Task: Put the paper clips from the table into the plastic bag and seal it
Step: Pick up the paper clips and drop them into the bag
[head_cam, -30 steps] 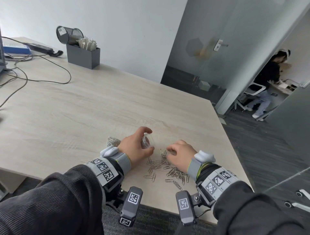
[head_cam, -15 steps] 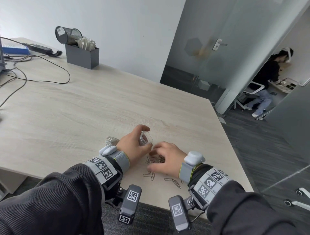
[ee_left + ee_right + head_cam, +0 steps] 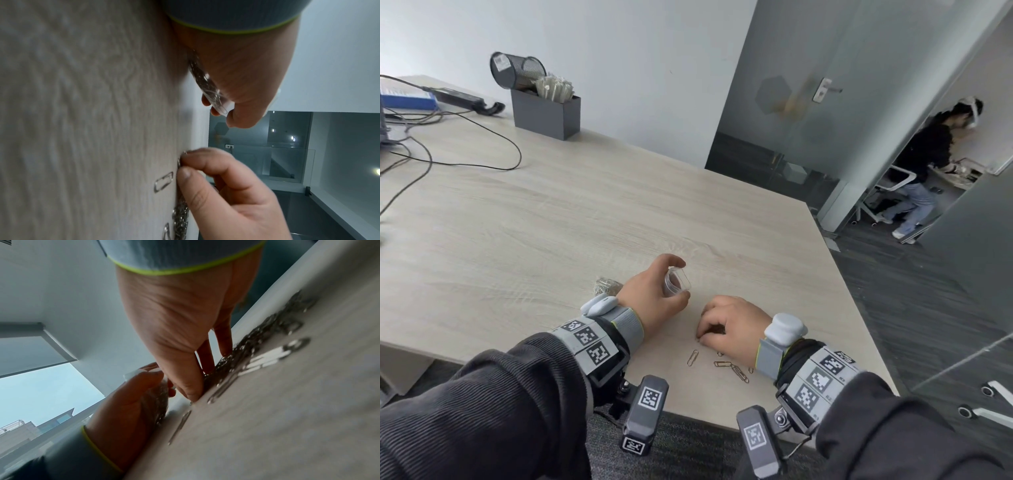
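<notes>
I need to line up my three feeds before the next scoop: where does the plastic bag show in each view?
Head: plastic bag just left of centre, its open mouth held by the left hand.
Left wrist: upper centre, a clip-filled strip between the palm and the table.
Right wrist: lower left of centre, in the left hand's fingers.
Shared landmark: the paper clip pile under the right hand.
</notes>
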Action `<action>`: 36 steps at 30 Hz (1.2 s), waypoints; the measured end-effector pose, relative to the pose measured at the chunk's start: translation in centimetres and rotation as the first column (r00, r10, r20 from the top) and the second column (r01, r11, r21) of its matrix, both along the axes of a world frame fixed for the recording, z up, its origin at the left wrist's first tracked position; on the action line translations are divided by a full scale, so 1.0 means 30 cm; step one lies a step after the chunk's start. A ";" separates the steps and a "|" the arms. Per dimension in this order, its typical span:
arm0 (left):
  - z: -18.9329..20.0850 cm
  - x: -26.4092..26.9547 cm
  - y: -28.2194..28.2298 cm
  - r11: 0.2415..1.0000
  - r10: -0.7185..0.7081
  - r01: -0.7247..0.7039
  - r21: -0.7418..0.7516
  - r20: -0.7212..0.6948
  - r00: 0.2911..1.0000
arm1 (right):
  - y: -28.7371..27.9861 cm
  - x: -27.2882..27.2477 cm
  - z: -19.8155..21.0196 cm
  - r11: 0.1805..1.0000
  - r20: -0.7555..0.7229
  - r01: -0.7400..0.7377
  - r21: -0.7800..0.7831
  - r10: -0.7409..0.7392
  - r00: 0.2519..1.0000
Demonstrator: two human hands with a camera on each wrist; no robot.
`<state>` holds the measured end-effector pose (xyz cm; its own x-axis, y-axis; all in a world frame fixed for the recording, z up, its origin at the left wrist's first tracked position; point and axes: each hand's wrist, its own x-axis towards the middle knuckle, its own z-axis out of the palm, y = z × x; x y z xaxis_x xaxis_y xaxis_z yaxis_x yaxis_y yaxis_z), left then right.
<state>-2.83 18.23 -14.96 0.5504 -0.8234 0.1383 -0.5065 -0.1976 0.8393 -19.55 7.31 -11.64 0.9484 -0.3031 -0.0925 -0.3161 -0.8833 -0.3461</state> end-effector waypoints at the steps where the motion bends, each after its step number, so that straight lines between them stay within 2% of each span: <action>1: 0.001 0.000 0.001 1.000 -0.001 0.001 0.004 0.001 1.000 | -0.012 -0.012 0.005 1.000 -0.002 0.017 -0.003 -0.017 1.000; 5: 0.006 0.000 0.004 1.000 0.001 -0.001 0.010 0.007 1.000 | -0.025 -0.037 0.013 0.998 0.023 0.054 -0.027 -0.054 0.998; 9: 0.000 0.000 -0.001 1.000 0.004 -0.004 0.008 0.023 1.000 | 0.045 -0.012 0.019 0.998 0.096 -0.059 -0.033 0.062 0.993; 13: -0.001 -0.003 0.000 1.000 0.013 -0.013 0.012 0.036 0.999 | 0.088 0.012 0.001 0.987 -0.011 -0.140 -0.077 0.140 0.990; 19: 0.001 -0.006 0.004 1.000 0.012 -0.013 0.024 0.038 0.999 | 0.011 -0.045 0.032 0.998 -0.091 -0.019 -0.059 0.013 0.996; 23: 0.003 -0.006 0.005 0.999 -0.004 0.003 0.036 0.034 0.999 | -0.039 -0.109 0.047 0.996 -0.009 0.093 0.011 -0.093 0.996; 26: 0.003 -0.008 0.003 0.999 -0.004 0.003 0.040 0.037 0.999 | -0.037 -0.131 0.062 0.993 -0.034 0.101 0.059 -0.100 0.994; 31: 0.000 -0.007 0.005 0.999 0.002 -0.004 0.046 0.048 0.999 | -0.006 -0.133 0.043 0.997 -0.121 0.074 -0.002 -0.074 0.990; 36: -0.003 -0.012 0.005 0.999 0.006 -0.009 0.053 0.065 0.998 | -0.040 -0.141 0.063 0.983 -0.107 0.178 -0.033 -0.181 0.978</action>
<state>-3.18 18.39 -15.05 0.5478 -0.8265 0.1296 -0.5577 -0.2453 0.7930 -23.78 6.11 -9.76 0.8629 -0.4707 -0.1839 -0.5051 -0.8161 -0.2809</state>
